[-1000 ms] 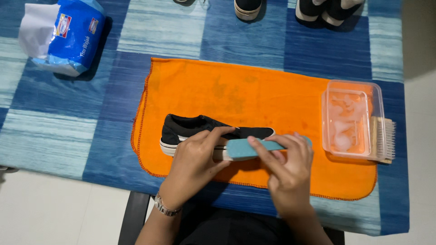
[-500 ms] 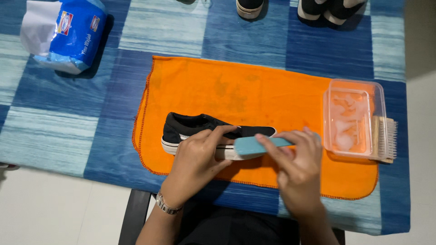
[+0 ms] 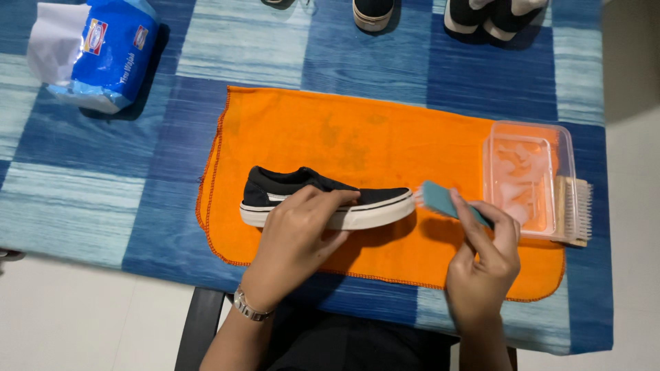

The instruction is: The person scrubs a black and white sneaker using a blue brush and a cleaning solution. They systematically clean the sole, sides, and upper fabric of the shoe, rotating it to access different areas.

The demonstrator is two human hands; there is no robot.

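the black slip-on sneaker [image 3: 323, 199] lies on its side near the middle of the orange cloth [image 3: 385, 137], white sole edge toward the near side, toe pointing right. the left hand [image 3: 302, 237] is laid over its mid-section, fingers curled across the upper and the sole band, pressing it down onto the cloth. the right hand [image 3: 485, 264] is closed around a small teal brush [image 3: 440, 199], held just off the toe, with the pale bristles close to the toe tip; whether they touch the rubber i cannot tell.

the shoe looks light and fairly soft in the canvas upper, with a stiffer rubber sole, so it would likely flex if squeezed at the collar; the firm sole band at the middle, where the hand already sits, seems the best place to hold it steady. the brush looks light and rigid.

right of the brush, on the cloth's edge, is a clear plastic tub [image 3: 560, 148] holding what seems to be water, and just beside it a wooden scrub brush [image 3: 577, 209]. far left on the blue checked tablecloth [image 3: 103, 178] is a blue pack of tissues [image 3: 103, 51]; other shoes [image 3: 491, 14] line the far edge.
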